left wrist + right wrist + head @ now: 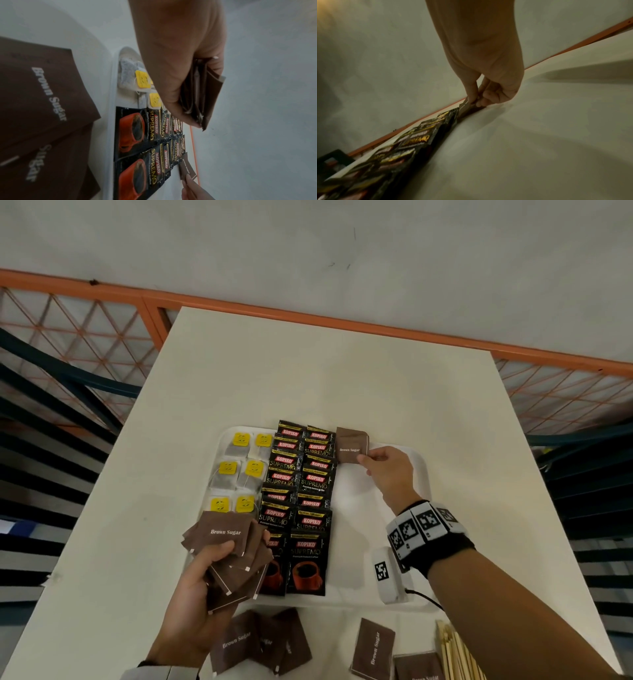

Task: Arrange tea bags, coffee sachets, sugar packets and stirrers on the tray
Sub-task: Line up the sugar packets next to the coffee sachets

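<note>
A white tray (404, 601) holds yellow-tagged tea bags (239, 467) on its left and two columns of black Kopiko coffee sachets (301, 501) down the middle. My right hand (380, 462) pinches one brown sugar packet (352, 445) at the tray's far end, just right of the sachets; the right wrist view shows the packet (465, 108) low against the tray. My left hand (219, 553) grips a fanned stack of brown sugar packets (226, 537) over the tray's near left corner. The stack (204, 97) also shows in the left wrist view.
Loose brown sugar packets (260, 642) lie on the white table (308, 378) in front of the tray, one more (373, 648) to their right. Wooden stirrers (455, 655) lie at the near right. An orange lattice railing (102, 330) runs behind the table.
</note>
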Tool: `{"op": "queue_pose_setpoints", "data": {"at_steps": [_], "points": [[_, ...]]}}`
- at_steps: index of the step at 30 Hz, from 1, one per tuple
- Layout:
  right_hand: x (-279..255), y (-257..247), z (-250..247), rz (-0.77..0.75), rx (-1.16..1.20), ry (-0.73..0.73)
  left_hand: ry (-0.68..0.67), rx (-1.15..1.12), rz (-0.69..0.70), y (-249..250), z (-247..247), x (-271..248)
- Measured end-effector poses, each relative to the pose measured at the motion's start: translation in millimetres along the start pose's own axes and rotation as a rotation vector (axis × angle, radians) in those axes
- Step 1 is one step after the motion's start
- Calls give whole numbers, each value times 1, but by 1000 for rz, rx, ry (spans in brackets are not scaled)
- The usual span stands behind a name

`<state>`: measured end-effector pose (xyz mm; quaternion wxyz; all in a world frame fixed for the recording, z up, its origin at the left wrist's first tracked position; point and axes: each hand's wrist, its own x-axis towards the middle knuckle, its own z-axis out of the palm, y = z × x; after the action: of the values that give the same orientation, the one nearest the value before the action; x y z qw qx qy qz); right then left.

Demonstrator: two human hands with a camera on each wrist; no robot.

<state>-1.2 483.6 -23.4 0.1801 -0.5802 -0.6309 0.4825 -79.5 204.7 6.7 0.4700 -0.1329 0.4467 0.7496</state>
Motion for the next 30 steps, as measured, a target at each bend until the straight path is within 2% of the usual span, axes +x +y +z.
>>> {"op": "queue_pose_setpoints", "data": {"at_steps": [6, 8, 10, 12, 14, 16, 17, 19, 23, 26, 30], "points": [[-2, 2, 7, -30, -121, 93, -52, -3, -16, -2, 2, 1], [-8, -1, 6, -83, -151, 121, -61, 0, -27, -3, 2, 1], [-24, -9, 6, -174, -175, 82, -67, 11, -27, -5, 3, 2], [-48, -19, 7, -253, -214, -94, -83, 32, -27, -7, 7, 3], [-77, -29, 9, -319, -271, -393, -86, 57, -27, -8, 12, 4], [-101, -35, 12, -322, -250, -690, -85, 76, -23, -10, 17, 6], [-110, -36, 15, -296, -217, -788, -86, 88, -26, -10, 19, 6], [-121, -36, 19, -234, -141, -876, -95, 108, -30, -9, 22, 7], [-121, -34, 22, -244, -35, -820, -150, 104, -38, -7, 21, 8], [-118, -33, 21, -252, 53, -789, -108, 92, -49, -10, 15, 11], [-111, -31, 17, -168, 161, -796, -114, 68, -59, -11, 15, 10]]}}
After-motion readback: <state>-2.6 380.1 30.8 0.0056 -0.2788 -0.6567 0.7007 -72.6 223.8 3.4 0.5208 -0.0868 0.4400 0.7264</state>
